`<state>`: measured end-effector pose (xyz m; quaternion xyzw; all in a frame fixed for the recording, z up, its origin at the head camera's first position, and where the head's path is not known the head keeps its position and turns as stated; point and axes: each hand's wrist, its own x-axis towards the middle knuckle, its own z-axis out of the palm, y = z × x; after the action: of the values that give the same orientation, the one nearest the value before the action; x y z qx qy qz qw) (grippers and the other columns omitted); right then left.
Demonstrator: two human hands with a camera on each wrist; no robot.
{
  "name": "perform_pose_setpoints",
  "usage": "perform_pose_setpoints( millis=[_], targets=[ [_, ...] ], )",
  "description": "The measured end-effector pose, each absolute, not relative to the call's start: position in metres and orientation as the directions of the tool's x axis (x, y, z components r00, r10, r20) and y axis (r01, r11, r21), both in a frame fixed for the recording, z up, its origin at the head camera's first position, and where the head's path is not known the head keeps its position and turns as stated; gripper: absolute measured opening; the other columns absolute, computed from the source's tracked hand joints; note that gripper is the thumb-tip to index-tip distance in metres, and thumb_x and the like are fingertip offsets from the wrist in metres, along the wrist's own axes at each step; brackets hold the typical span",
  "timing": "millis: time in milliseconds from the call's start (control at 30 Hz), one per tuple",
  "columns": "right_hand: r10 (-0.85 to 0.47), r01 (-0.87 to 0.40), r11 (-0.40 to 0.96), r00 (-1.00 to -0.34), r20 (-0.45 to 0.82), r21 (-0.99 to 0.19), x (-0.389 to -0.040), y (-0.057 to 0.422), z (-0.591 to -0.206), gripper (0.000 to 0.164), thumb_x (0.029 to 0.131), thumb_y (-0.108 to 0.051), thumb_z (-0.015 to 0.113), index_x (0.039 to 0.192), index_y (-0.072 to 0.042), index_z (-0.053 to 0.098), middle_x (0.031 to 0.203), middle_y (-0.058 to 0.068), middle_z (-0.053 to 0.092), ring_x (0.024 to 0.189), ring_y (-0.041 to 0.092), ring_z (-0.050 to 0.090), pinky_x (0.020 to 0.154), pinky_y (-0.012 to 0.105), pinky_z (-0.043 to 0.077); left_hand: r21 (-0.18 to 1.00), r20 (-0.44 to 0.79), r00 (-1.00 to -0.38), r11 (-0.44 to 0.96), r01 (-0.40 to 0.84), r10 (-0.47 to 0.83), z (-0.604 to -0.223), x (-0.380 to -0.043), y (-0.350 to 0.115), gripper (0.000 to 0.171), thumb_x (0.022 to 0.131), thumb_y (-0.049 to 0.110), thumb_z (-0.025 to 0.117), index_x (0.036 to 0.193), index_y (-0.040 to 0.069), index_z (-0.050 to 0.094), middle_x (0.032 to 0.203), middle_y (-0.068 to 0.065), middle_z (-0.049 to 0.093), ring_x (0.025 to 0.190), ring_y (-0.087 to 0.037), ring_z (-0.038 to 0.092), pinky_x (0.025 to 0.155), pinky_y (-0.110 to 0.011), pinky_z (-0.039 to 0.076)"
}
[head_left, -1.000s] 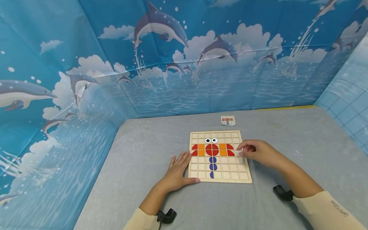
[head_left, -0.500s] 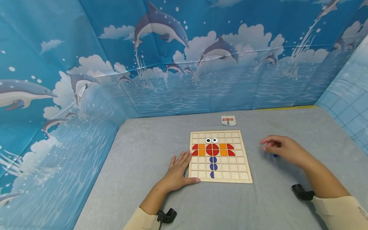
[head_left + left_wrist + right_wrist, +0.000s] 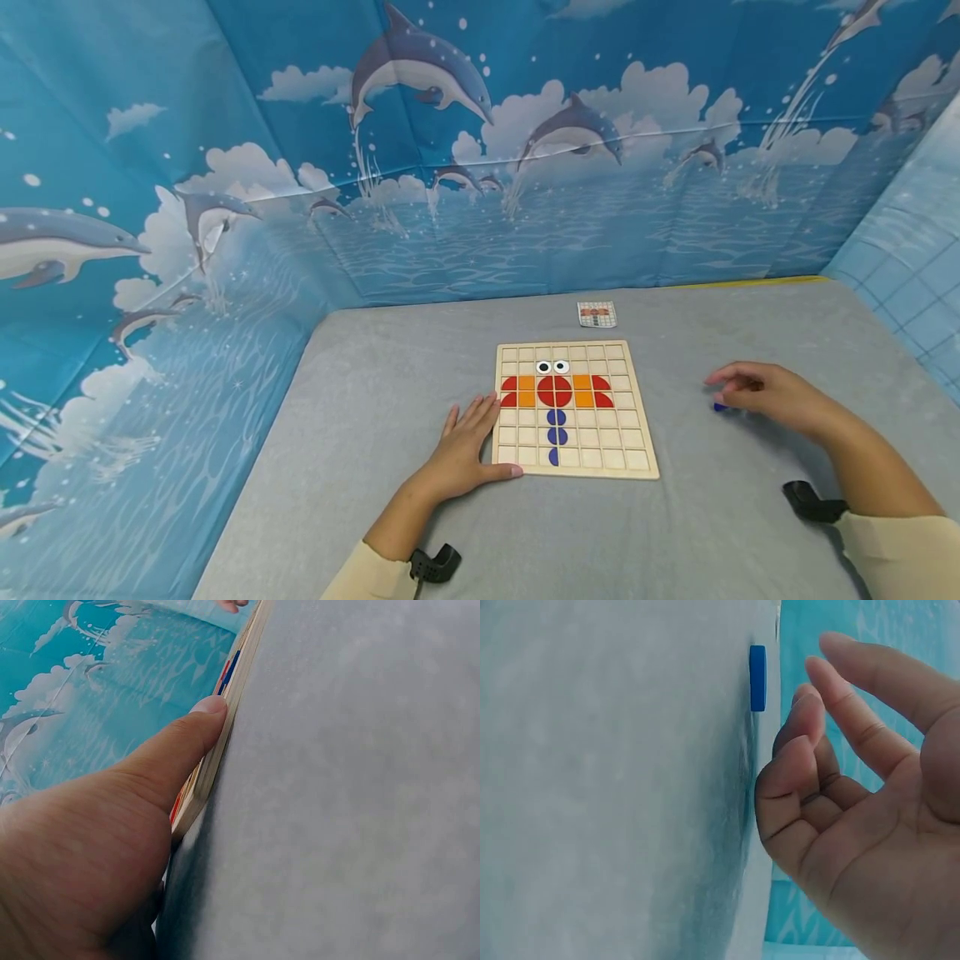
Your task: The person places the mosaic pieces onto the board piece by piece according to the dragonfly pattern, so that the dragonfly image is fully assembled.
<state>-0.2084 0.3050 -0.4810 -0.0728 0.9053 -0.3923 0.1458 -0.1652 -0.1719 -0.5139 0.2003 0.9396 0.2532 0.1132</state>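
Observation:
A square wooden grid board (image 3: 600,435) lies on the grey cloth, bearing red, orange and blue flat pieces and two eye discs (image 3: 552,367). My left hand (image 3: 468,446) rests at its left side with fingers spread, the thumb lying on the near left corner. In the left wrist view the thumb (image 3: 187,735) presses along the board's edge. To the right of the board, my right hand (image 3: 772,396) hovers over a single blue piece (image 3: 720,407). The right wrist view shows this blue piece (image 3: 758,679) on the cloth, apart from the fingertips, with nothing between thumb and forefinger.
Behind the board lies a small pattern card (image 3: 596,314) printed with a similar figure. The grey cloth (image 3: 360,400) covers the table. A dolphin-printed curtain (image 3: 480,225) hangs along the back and left side.
My right hand has moved right, from the board's right edge to above the loose blue piece, which has come into view. The left hand and the board's pieces stay as they were.

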Motion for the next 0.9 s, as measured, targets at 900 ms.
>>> perform_pose_setpoints(
  millis=[900],
  targets=[
    [-0.275, -0.048, 0.730, -0.934, -0.229, -0.682, -0.2054, 0.3119, -0.4895, 0.026, 0.093, -0.020, 0.072, 0.112, -0.004, 0.069, 0.090, 0.001, 0.057, 0.072, 0.006, 0.048, 0.062, 0.025, 0.042, 0.506, -0.112, -0.894, 0.800, 0.324, 0.433, -0.5171, -0.1669, -0.1731, 0.111, 0.081, 0.071, 0.070, 0.164, 0.019, 0.018, 0.172, 0.006, 0.011, 0.160, -0.020, 0.006, 0.128, -0.056, -0.003]
  ],
)
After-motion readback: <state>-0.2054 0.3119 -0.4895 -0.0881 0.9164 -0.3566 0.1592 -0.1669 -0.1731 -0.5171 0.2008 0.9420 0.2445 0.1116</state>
